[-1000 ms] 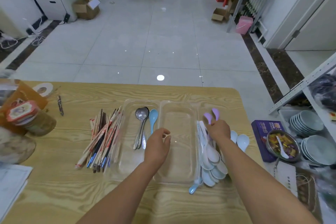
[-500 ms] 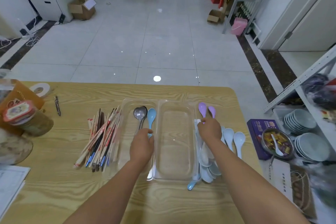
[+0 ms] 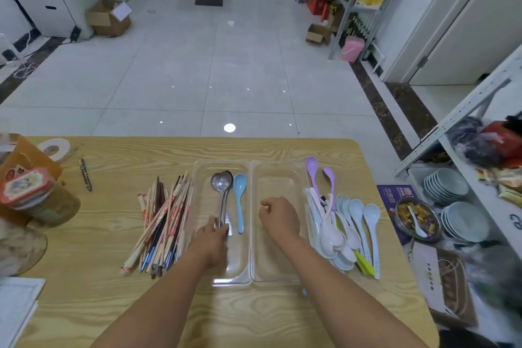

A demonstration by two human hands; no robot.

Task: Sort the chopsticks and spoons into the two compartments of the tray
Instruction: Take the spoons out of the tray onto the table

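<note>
A clear two-compartment tray (image 3: 250, 169) lies in the middle of the wooden table. Its left compartment holds two metal spoons (image 3: 221, 182) and a light blue spoon (image 3: 239, 200). The right compartment is bare. My left hand (image 3: 212, 240) is in the left compartment, and its fingertips pinch the metal spoons' handles. Above the right compartment hovers my right hand (image 3: 280, 219), fingers curled, with nothing seen in it. A pile of chopsticks (image 3: 163, 223) lies left of the tray. A pile of white and pale blue spoons (image 3: 346, 229) and two purple spoons (image 3: 312, 169) lie to the right.
A jar with a red lid (image 3: 34, 200) and a pen (image 3: 85, 175) are on the table's left. Papers (image 3: 14, 308) lie at the near left corner. A purple box (image 3: 395, 200) and a metal bowl (image 3: 418, 219) sit beyond the right edge, beside stacked plates (image 3: 463, 220).
My right hand left the spoon pile and moved left over the right compartment. My left hand moved left into the left compartment, onto the metal spoons' handles.
</note>
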